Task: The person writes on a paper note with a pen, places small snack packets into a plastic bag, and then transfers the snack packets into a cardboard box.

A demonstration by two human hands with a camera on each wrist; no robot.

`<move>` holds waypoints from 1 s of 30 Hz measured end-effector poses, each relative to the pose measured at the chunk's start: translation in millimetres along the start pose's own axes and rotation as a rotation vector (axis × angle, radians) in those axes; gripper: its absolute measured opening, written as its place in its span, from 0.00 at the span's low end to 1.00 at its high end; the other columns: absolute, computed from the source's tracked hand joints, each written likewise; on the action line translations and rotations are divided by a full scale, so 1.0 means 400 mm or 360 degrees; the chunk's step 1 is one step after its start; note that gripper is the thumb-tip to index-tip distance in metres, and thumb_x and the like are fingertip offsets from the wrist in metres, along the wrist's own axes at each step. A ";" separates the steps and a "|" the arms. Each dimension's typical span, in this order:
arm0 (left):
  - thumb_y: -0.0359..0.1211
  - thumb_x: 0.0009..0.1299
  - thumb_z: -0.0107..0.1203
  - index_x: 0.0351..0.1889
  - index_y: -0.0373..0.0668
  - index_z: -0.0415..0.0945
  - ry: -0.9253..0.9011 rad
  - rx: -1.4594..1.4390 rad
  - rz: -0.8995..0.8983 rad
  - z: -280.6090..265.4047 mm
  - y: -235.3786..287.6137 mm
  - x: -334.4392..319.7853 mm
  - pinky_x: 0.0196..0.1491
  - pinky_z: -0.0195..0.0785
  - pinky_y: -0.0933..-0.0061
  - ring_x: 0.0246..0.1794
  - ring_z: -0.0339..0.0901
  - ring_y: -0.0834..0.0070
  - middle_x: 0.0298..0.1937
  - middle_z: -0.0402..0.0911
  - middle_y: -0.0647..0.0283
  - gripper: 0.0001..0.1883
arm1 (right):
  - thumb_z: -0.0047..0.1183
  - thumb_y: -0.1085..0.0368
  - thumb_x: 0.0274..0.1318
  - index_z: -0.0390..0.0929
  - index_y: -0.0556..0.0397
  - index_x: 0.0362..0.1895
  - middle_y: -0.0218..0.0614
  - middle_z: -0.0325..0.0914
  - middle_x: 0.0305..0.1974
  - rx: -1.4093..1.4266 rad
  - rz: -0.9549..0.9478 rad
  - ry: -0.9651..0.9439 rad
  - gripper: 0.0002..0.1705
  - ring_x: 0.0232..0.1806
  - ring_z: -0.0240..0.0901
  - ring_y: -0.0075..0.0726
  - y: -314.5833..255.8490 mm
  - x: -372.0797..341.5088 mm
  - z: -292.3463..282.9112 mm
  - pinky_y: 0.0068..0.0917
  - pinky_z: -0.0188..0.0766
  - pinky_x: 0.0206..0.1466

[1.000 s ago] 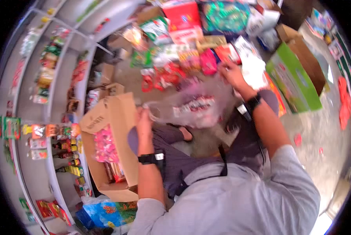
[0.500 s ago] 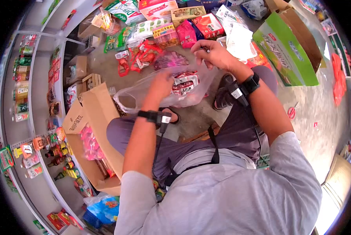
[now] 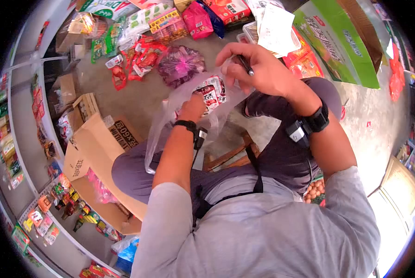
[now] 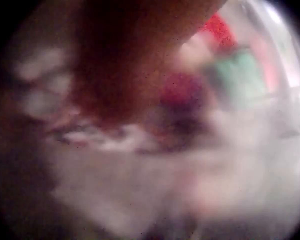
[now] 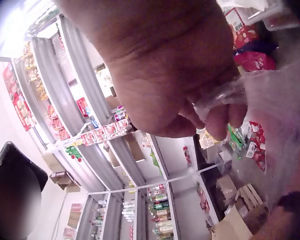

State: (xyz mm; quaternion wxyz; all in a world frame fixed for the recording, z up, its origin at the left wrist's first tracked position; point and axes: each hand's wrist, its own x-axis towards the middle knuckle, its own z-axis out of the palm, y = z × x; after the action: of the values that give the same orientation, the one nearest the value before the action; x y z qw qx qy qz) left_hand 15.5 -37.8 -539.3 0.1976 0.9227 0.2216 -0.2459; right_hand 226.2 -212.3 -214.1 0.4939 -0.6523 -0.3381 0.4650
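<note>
A translucent plastic bag (image 3: pixel 161 127) hangs between the person's knees, with white and dark-red printed packets (image 3: pixel 213 96) inside. The right hand (image 3: pixel 258 69) grips the bag's upper edge with curled fingers, and a dark pen (image 3: pixel 249 69) is tucked in the same hand. In the right wrist view, clear film (image 5: pixel 220 97) runs out from between those fingers. The left hand (image 3: pixel 193 109) reaches down into the bag at the packets; its fingertips are hidden, and I cannot tell whether they hold one. A tied purple bag (image 3: pixel 181 66) lies just beyond. The left wrist view is badly blurred.
An open cardboard box (image 3: pixel 94 148) stands by the left knee, near stocked shelves (image 3: pixel 24 143). Red bags (image 3: pixel 145 55), a pink packet (image 3: pixel 198 21) and white papers (image 3: pixel 276 28) lie ahead on the floor. At the right stands a green carton (image 3: pixel 335 44).
The left hand has gone from the bag's left edge into the bag beside the packets. The right hand and bag now sit closer to the body, and the head view has shifted.
</note>
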 end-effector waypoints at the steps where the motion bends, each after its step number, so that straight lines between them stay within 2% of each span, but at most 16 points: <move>1: 0.39 0.69 0.53 0.42 0.36 0.83 0.0190 -0.0066 -0.0026 0.008 -0.009 0.029 0.50 0.77 0.53 0.44 0.84 0.50 0.43 0.85 0.45 0.16 | 0.49 0.68 0.63 0.76 0.55 0.50 0.29 0.80 0.27 0.0011 0.0039 0.0015 0.12 0.18 0.67 0.19 -0.004 0.003 -0.002 0.21 0.68 0.27; 3: 0.39 0.68 0.53 0.42 0.36 0.83 0.0187 -0.0060 -0.0023 0.022 -0.024 0.075 0.49 0.77 0.53 0.44 0.84 0.50 0.43 0.85 0.45 0.16 | 0.49 0.67 0.64 0.76 0.55 0.50 0.29 0.80 0.27 0.0036 0.0120 0.0049 0.12 0.18 0.67 0.19 -0.008 0.011 0.000 0.21 0.67 0.27; 6: 0.39 0.68 0.54 0.42 0.36 0.83 -0.0034 0.0048 0.0027 0.021 -0.043 0.114 0.49 0.77 0.53 0.44 0.84 0.50 0.43 0.85 0.46 0.15 | 0.49 0.67 0.64 0.77 0.55 0.50 0.29 0.79 0.26 0.0074 0.0086 0.0089 0.13 0.18 0.67 0.18 0.011 0.023 -0.006 0.19 0.66 0.26; 15: 0.39 0.67 0.55 0.42 0.37 0.83 -0.0410 0.0182 0.0203 -0.020 -0.170 0.101 0.49 0.76 0.54 0.44 0.83 0.51 0.43 0.86 0.47 0.15 | 0.48 0.66 0.65 0.77 0.55 0.50 0.28 0.79 0.25 0.0096 0.0117 0.0110 0.13 0.18 0.67 0.15 0.017 0.052 -0.018 0.17 0.64 0.24; 21: 0.39 0.66 0.55 0.42 0.38 0.83 -0.0522 0.0224 0.0235 -0.049 -0.238 0.096 0.48 0.75 0.55 0.44 0.83 0.52 0.42 0.86 0.47 0.15 | 0.49 0.64 0.65 0.78 0.54 0.51 0.28 0.79 0.25 0.0075 0.0104 0.0124 0.13 0.19 0.67 0.15 0.015 0.052 -0.009 0.17 0.64 0.25; 30: 0.38 0.65 0.56 0.43 0.39 0.83 -0.0563 0.0299 0.0301 -0.055 -0.249 0.057 0.48 0.75 0.56 0.43 0.83 0.52 0.42 0.86 0.48 0.15 | 0.50 0.62 0.65 0.79 0.51 0.50 0.28 0.79 0.26 -0.0018 0.0138 0.0177 0.13 0.19 0.67 0.17 0.017 0.045 -0.008 0.19 0.66 0.26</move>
State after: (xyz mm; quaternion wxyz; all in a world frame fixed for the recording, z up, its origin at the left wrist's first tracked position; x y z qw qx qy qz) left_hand -9.2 61.9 -559.6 0.1687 0.8963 0.0720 -0.4038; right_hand 235.4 -198.9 -225.2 0.4877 -0.6939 -0.2842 0.4471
